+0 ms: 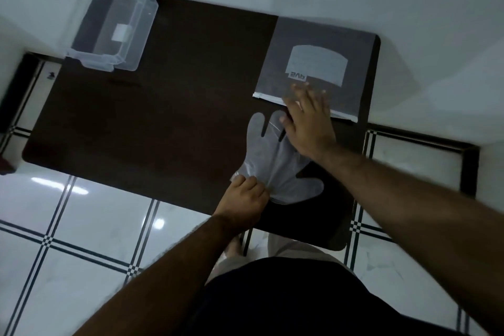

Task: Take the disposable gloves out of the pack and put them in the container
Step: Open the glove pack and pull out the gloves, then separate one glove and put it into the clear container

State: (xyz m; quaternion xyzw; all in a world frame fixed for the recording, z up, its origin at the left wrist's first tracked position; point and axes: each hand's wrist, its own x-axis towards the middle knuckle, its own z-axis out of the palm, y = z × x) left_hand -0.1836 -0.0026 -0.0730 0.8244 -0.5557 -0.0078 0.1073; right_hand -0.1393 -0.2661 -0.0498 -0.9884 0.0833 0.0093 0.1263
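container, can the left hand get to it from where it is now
Probably yes: the dark table between the left hand and the container looks bare, though the hand is pinching a glove.

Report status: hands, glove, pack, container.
Left hand pinching glove cuff. Right hand flat across pack mouth. Glove out, on table. Container far left; path clear.

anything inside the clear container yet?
No gloves visible in the container; through its clear walls only a pale label patch and the dark table. One glove lies outside, pinched by the left hand.
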